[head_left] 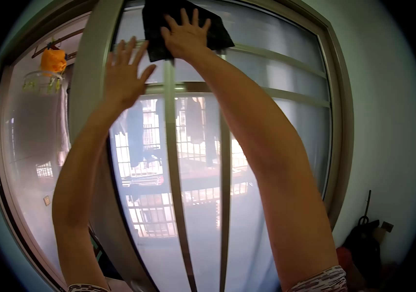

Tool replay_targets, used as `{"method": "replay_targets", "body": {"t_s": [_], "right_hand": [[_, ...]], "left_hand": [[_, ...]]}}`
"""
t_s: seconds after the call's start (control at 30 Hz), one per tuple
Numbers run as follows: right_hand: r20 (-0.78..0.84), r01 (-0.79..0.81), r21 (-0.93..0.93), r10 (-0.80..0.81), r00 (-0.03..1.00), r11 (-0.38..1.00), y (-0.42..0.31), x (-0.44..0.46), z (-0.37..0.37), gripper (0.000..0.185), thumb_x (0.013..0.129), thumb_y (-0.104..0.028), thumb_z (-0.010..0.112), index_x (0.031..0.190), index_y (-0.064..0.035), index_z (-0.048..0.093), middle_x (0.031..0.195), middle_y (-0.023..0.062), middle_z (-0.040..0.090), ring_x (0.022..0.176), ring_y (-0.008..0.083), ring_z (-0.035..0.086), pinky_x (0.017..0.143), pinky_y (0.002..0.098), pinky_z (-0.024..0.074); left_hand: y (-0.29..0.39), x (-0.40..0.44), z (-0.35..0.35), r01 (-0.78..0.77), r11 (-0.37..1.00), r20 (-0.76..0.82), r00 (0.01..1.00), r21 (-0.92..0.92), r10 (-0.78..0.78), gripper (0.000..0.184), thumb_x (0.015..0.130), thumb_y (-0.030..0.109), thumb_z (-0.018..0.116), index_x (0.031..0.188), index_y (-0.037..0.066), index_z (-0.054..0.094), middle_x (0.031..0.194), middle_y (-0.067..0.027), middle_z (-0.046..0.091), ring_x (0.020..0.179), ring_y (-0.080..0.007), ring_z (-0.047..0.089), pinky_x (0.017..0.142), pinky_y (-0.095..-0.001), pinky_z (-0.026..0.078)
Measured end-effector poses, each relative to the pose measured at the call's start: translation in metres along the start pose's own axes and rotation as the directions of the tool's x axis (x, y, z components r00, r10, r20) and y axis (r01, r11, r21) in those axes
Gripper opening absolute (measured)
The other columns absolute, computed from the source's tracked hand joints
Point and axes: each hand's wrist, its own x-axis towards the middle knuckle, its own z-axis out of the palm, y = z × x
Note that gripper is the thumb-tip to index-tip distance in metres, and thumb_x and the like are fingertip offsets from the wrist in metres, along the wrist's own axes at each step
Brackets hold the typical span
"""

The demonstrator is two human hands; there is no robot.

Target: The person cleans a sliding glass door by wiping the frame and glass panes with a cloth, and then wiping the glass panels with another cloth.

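Note:
Fingers spread, my right hand (187, 38) lies flat over a black cloth (218, 37) near the top of a sliding door with glass panes (198, 194). The cloth is spread against the pane and the metal crossbars, and its upper edge runs out of view. My left hand (125, 78) is raised beside the cloth's lower left corner, with its fingers apart and nothing in it. It overlaps the door's wide metal frame (93, 58); whether it touches the surface I cannot tell.
Through the opening at left, an orange item (53, 60) hangs above a round clip hanger (42, 77). Vertical metal bars (224, 194) cross the door. Dark bags (366, 243) hang or stand by the wall at lower right.

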Motion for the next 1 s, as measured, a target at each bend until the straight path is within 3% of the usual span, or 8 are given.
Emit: {"method": "replay_targets", "body": {"t_s": [0.23, 0.43, 0.5, 0.63, 0.7, 0.83, 0.9, 1.0], "right_hand": [[0.066, -0.120, -0.081, 0.125, 0.990, 0.989, 0.061, -0.027, -0.031, 0.051, 0.092, -0.041, 0.030, 0.140, -0.0234, 0.033, 0.146, 0.0179, 0.022, 0.136, 0.0432, 0.011, 0.104, 0.0641, 0.0065], [0.077, -0.136, -0.130, 0.147, 0.986, 0.982, 0.092, -0.103, -0.072, 0.052, 0.092, -0.041, 0.033, 0.140, -0.0200, 0.032, 0.146, 0.0207, 0.021, 0.135, 0.0448, 0.011, 0.103, 0.0649, 0.0076], [0.081, -0.080, -0.127, 0.091, 0.993, 0.989, 0.079, -0.142, -0.082, 0.054, 0.089, -0.040, 0.042, 0.138, -0.0171, 0.036, 0.145, 0.0230, 0.021, 0.134, 0.0459, 0.011, 0.102, 0.0666, 0.0075], [0.154, 0.066, 0.010, -0.066, 0.986, 0.998, 0.037, -0.205, -0.108, 0.055, 0.082, -0.037, 0.055, 0.131, -0.0155, 0.046, 0.143, 0.0243, 0.025, 0.134, 0.0471, 0.012, 0.099, 0.0694, 0.0079], [0.164, 0.063, 0.062, -0.073, 0.984, 0.996, 0.043, -0.204, -0.115, 0.051, 0.081, -0.037, 0.055, 0.127, -0.0148, 0.051, 0.142, 0.0241, 0.028, 0.134, 0.0463, 0.013, 0.099, 0.0692, 0.0076], [0.114, 0.066, -0.115, -0.053, 0.992, 0.991, 0.098, -0.159, -0.094, 0.049, 0.081, -0.042, 0.053, 0.122, -0.0152, 0.055, 0.143, 0.0208, 0.029, 0.135, 0.0432, 0.013, 0.100, 0.0678, 0.0081], [0.102, -0.013, -0.110, 0.024, 0.994, 0.994, 0.132, -0.131, -0.093, 0.051, 0.089, -0.044, 0.040, 0.133, -0.0182, 0.043, 0.145, 0.0199, 0.025, 0.136, 0.0421, 0.010, 0.102, 0.0663, 0.0063], [0.086, -0.044, -0.146, 0.057, 0.995, 0.988, 0.186, -0.103, -0.089, 0.054, 0.090, -0.047, 0.035, 0.137, -0.0221, 0.038, 0.146, 0.0176, 0.023, 0.136, 0.0414, 0.012, 0.102, 0.0663, 0.0074]], "left_hand": [[-0.006, 0.000, -0.004, -0.001, 1.000, 0.053, 0.999, 0.003, 0.001, 0.053, 0.093, 0.043, 0.039, 0.141, 0.024, 0.030, 0.149, -0.0064, 0.023, 0.137, -0.0306, 0.019, 0.111, -0.0481, 0.015], [0.042, 0.001, -0.006, 0.111, 0.993, 0.050, 0.992, 0.028, -0.113, 0.051, 0.092, 0.031, 0.040, 0.140, 0.016, 0.032, 0.145, -0.0163, 0.025, 0.135, -0.0364, 0.019, 0.107, -0.0529, 0.018], [0.075, 0.000, -0.013, 0.090, 0.996, 0.089, 0.992, -0.022, -0.088, 0.053, 0.090, 0.029, 0.043, 0.139, 0.013, 0.032, 0.145, -0.0188, 0.024, 0.135, -0.0391, 0.019, 0.106, -0.0543, 0.019], [0.135, 0.004, -0.029, 0.038, 0.881, 0.037, 0.999, -0.471, -0.024, 0.063, 0.081, 0.018, 0.057, 0.139, 0.013, 0.033, 0.145, -0.0191, 0.024, 0.134, -0.0416, 0.018, 0.106, -0.0548, 0.020], [0.156, 0.009, -0.037, 0.054, 0.878, 0.049, 0.998, -0.476, -0.035, 0.068, 0.077, 0.012, 0.060, 0.139, 0.014, 0.032, 0.146, -0.0182, 0.022, 0.134, -0.0420, 0.018, 0.105, -0.0569, 0.020], [0.180, 0.012, -0.035, 0.051, 0.828, -0.049, 0.994, -0.558, -0.095, 0.067, 0.081, 0.020, 0.057, 0.141, 0.015, 0.028, 0.148, -0.0167, 0.014, 0.135, -0.0422, 0.014, 0.102, -0.0623, 0.020], [0.192, 0.013, -0.037, 0.077, 0.853, -0.100, 0.984, -0.516, -0.149, 0.071, 0.082, 0.023, 0.058, 0.144, 0.017, 0.023, 0.150, -0.0155, 0.011, 0.135, -0.0408, 0.017, 0.105, -0.0535, 0.021], [0.205, 0.009, -0.019, 0.092, 0.966, 0.043, 0.996, -0.241, -0.083, 0.064, 0.089, 0.049, 0.043, 0.144, 0.025, 0.021, 0.151, -0.0096, 0.009, 0.137, -0.0393, 0.009, 0.104, -0.0629, 0.012]]}}
